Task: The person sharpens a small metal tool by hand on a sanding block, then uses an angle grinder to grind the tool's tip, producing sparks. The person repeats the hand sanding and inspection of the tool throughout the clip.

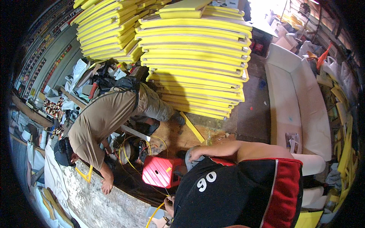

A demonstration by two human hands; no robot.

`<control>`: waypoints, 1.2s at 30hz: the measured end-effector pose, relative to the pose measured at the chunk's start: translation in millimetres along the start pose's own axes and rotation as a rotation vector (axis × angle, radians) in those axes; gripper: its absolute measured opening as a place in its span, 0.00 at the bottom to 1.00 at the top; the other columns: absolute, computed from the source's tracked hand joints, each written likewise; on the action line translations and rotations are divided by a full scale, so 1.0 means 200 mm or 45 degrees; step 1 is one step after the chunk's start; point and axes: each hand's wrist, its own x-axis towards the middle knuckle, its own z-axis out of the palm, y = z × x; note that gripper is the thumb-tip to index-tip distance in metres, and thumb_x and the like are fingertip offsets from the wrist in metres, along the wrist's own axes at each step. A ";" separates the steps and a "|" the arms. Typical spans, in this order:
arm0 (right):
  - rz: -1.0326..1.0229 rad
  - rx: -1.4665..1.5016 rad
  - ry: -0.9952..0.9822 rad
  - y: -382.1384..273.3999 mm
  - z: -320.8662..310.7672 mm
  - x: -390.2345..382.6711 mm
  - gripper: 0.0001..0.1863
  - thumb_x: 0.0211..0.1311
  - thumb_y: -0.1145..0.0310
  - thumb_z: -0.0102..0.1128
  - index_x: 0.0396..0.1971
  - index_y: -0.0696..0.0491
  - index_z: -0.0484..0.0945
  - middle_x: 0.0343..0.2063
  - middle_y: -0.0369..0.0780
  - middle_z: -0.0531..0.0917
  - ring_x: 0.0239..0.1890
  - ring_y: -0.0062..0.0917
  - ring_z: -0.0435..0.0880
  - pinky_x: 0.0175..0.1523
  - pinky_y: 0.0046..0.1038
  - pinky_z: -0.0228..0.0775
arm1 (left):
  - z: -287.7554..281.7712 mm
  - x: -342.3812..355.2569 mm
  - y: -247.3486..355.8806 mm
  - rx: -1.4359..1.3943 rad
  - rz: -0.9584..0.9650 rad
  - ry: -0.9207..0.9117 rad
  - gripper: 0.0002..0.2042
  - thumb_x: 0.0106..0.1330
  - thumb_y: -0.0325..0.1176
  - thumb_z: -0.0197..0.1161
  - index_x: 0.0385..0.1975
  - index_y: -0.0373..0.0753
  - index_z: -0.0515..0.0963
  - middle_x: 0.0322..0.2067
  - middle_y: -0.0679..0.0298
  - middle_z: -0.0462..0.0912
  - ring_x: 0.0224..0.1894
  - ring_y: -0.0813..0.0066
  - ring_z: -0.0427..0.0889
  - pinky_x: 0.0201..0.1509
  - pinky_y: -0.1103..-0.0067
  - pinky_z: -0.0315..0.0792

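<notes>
by the lower edge, a yellow hose (154, 214) curves up beside your left hand (169, 204), which black-and-red cloth (243, 190) partly hides; you cannot tell how far its fingers close or whether they grip the hose. nor can you tell the state of your right hand. beyond the hose sits a red plastic stool (156, 178). to its left, a co-worker (102, 117) in a tan t-shirt bends over a mottled pale board (95, 201). farther off rise stacked yellow foam panels (197, 57).
</notes>
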 end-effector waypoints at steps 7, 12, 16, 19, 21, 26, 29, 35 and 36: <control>-0.019 -0.035 -0.030 0.03 0.05 0.07 0.35 0.55 0.37 0.58 0.45 0.56 0.84 0.49 0.52 0.83 0.52 0.46 0.82 0.58 0.43 0.72 | -0.01 0.01 -0.03 -0.139 0.006 -0.076 0.11 0.67 0.30 0.63 0.42 0.30 0.74 0.32 0.57 0.79 0.37 0.69 0.74 0.47 0.74 0.71; -0.013 -0.112 -0.145 -0.08 0.00 0.04 0.36 0.56 0.38 0.57 0.52 0.54 0.82 0.55 0.50 0.80 0.59 0.44 0.78 0.63 0.44 0.68 | 0.05 -0.14 0.27 0.068 0.051 -0.056 0.10 0.67 0.30 0.63 0.41 0.31 0.73 0.32 0.59 0.77 0.36 0.73 0.73 0.46 0.76 0.70; 0.025 -0.142 -0.162 -0.09 0.02 0.07 0.36 0.56 0.38 0.57 0.53 0.53 0.82 0.56 0.49 0.80 0.60 0.44 0.76 0.64 0.43 0.67 | 0.18 -0.28 0.50 0.053 -0.005 0.045 0.10 0.68 0.30 0.64 0.40 0.32 0.73 0.32 0.62 0.76 0.36 0.75 0.71 0.45 0.78 0.68; 0.072 -0.124 -0.177 -0.08 0.05 0.10 0.36 0.57 0.37 0.57 0.52 0.53 0.82 0.56 0.50 0.80 0.61 0.44 0.76 0.64 0.43 0.67 | 0.17 -0.25 0.45 0.068 -0.006 0.056 0.10 0.68 0.30 0.64 0.41 0.32 0.73 0.32 0.62 0.77 0.37 0.74 0.72 0.46 0.77 0.68; 0.018 -0.160 -0.187 -0.15 0.01 0.06 0.36 0.57 0.37 0.56 0.52 0.54 0.82 0.56 0.50 0.80 0.61 0.43 0.76 0.64 0.43 0.67 | 0.14 -0.26 0.41 0.093 -0.002 0.089 0.11 0.68 0.31 0.64 0.41 0.32 0.73 0.33 0.61 0.77 0.37 0.74 0.72 0.46 0.77 0.68; 0.048 -0.142 -0.160 -0.12 0.03 0.07 0.36 0.57 0.38 0.56 0.52 0.54 0.82 0.56 0.50 0.80 0.61 0.44 0.76 0.65 0.43 0.66 | 0.13 -0.27 0.38 0.120 0.012 0.092 0.12 0.68 0.31 0.65 0.43 0.31 0.73 0.34 0.61 0.78 0.38 0.72 0.73 0.47 0.76 0.69; 0.068 -0.186 -0.144 -0.14 0.04 0.09 0.36 0.57 0.38 0.55 0.52 0.55 0.82 0.56 0.50 0.79 0.61 0.44 0.76 0.65 0.42 0.66 | 0.13 -0.30 0.35 0.141 0.037 0.107 0.12 0.67 0.31 0.65 0.43 0.31 0.73 0.34 0.60 0.78 0.39 0.72 0.74 0.47 0.76 0.69; -0.166 -0.341 -0.285 -0.19 0.00 0.11 0.38 0.57 0.35 0.51 0.49 0.57 0.83 0.53 0.53 0.81 0.58 0.44 0.78 0.62 0.43 0.68 | 0.13 -0.42 0.23 0.246 0.172 0.387 0.15 0.66 0.34 0.67 0.46 0.31 0.75 0.40 0.54 0.82 0.43 0.64 0.79 0.51 0.70 0.71; -0.120 -0.310 -0.284 -0.22 0.00 0.10 0.38 0.57 0.35 0.51 0.48 0.57 0.84 0.52 0.53 0.82 0.57 0.44 0.79 0.61 0.44 0.69 | 0.11 -0.44 0.26 0.504 0.243 0.437 0.16 0.66 0.35 0.67 0.46 0.32 0.76 0.41 0.51 0.83 0.44 0.61 0.80 0.51 0.69 0.72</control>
